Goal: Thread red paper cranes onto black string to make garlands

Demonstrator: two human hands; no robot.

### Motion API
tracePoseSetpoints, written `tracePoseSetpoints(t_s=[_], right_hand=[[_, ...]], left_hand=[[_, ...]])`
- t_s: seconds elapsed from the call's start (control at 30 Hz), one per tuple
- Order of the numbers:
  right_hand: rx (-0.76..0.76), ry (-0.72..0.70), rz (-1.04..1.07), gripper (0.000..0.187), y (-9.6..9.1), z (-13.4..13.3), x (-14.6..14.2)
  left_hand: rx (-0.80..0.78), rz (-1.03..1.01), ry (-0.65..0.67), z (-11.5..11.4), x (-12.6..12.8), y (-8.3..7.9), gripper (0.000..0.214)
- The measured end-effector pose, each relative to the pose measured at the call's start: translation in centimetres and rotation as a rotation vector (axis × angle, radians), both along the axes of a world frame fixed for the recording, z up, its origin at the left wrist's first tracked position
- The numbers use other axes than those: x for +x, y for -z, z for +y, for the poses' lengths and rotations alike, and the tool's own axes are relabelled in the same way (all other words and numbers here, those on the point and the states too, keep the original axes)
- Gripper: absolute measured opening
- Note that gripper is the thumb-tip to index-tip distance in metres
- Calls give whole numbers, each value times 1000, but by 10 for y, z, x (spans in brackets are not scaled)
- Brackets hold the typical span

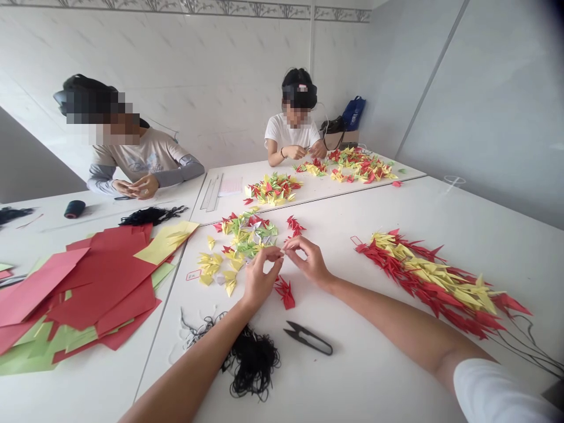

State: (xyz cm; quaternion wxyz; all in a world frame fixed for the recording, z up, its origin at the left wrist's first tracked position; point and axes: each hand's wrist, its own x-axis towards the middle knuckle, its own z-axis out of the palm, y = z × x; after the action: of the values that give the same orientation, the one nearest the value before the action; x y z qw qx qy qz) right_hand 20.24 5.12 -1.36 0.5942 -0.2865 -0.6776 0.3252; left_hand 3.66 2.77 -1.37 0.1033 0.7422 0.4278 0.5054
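My left hand (264, 271) and my right hand (309, 262) meet above the table, thumbs and forefingers pinched closed. Whatever lies between the fingertips is tiny and pale; I cannot make it out. Just below them is a red folded-paper piece (285, 292), and a short row of red folded paper (295, 226) lies beyond. Yellow folded-paper pieces (210, 263) and a mixed-colour heap (247, 232) are left of my left hand. Black thread snips (308, 338) lie nearer to me, beside a tangle of black cord (253, 361) partly covered by my left forearm.
Red and yellow paper strings (423, 267) lie at right, trailing dark cords. Loose paper sheets (101, 276) spread at left. Two people sit across the table, hands at work, near a folded-paper pile (273, 189), rulers (212, 192), a black thread spool (74, 209) and black cord (152, 215).
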Motion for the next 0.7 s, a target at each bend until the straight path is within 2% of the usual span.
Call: tracePoseSetpoints(t_s=[0.1,0.17,0.27,0.33,0.5,0.63,0.7], right_hand=[[-39,109,181,13,0,9,9],[-23,215,269,12,3,19,18],[-3,369,299,13,9,34,31],[-31,430,287,13,13,41,38],[-101,428,218,14,22,46,41],[-56,391,10,13,23,41,39],[-19,342,-93,13,23,39,38]], left_hand=[[3,112,-65,2,-6,-2,18],[-41,280,-89,3,-12,-3,17],[-167,579,-43,5,-20,-4,21],[-216,692,-25,6,-22,-3,23],[-198,750,38,7,-22,-2,25],[-182,730,60,7,-22,-4,24],[-153,751,122,7,-22,-5,27]])
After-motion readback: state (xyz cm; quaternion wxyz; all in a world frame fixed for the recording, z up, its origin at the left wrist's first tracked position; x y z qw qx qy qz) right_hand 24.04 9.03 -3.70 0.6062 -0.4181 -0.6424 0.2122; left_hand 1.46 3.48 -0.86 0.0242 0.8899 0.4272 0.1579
